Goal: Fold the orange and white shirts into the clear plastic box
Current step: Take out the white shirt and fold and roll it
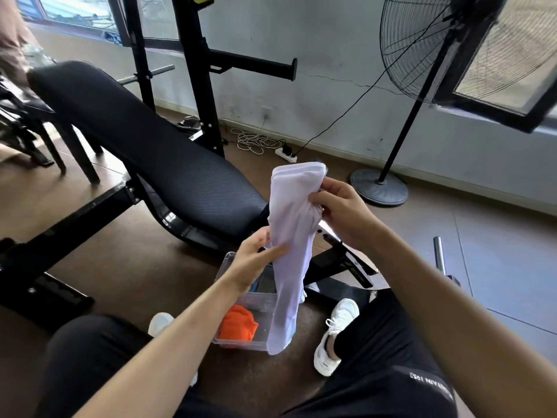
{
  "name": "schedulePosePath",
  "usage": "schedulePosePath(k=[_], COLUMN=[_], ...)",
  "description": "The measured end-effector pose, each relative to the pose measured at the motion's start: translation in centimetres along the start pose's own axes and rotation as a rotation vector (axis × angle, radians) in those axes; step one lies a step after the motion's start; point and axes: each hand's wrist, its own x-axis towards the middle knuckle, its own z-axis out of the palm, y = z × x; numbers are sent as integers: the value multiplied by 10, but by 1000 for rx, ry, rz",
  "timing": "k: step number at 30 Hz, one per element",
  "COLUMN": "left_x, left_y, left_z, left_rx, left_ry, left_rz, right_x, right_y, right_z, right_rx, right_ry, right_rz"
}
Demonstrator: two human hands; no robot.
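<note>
The white shirt (pixel 294 224) hangs as a long narrow strip in the air in front of me. My right hand (pixel 340 212) pinches it near its top, bunching the cloth. My left hand (pixel 256 260) holds it lower down, fingers against its left edge. Its lower end dangles over the right side of the clear plastic box (pixel 232 342), which stands on the floor between my feet. The orange shirt (pixel 239 324) lies bundled inside the box, at its near left.
A black weight bench (pixel 144 146) slants across the floor just beyond the box, with its frame (pixel 340 263) close behind it. A standing fan (pixel 379 188) is at the right, a power strip (pixel 286 155) with cords by the wall. My white shoes (pixel 334 333) flank the box.
</note>
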Motion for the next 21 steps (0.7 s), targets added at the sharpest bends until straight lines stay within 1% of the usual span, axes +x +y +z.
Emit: schedulePosePath(k=[2, 4, 6, 8, 9, 11, 15, 17, 19, 21], left_x=[4, 9, 11, 12, 12, 14, 11, 10, 8, 5], left_y=[-1, 3, 9, 15, 19, 20, 2, -11, -20, -24], left_z=[6, 7, 4, 0, -2, -4, -2, 3, 9, 14], left_rx=[-33, -2, 22, 75, 115, 161, 214, 206, 165, 88], left_ry=[23, 59, 64, 58, 59, 72, 41, 90, 144, 139], left_rz=[35, 63, 78, 134, 164, 188, 81, 33, 11, 5], right_x=[-1, 0, 1, 2, 3, 2, -1, 0, 2, 3], right_y=[-6, -13, -16, -16, -15, -14, -19, -23, -30, -36], right_z=[-6, -13, -19, -21, -21, -18, -8, -5, -5, -8], right_rx=[-28, -38, -65, -107, -104, -68, -28, -3, 5, -27], right_ry=[-21, -8, 71, 169, 195, 191, 159, 148, 132, 140], right_rz=[-33, -56, -66, -70, -62, -43, -31, -42, -47, -51])
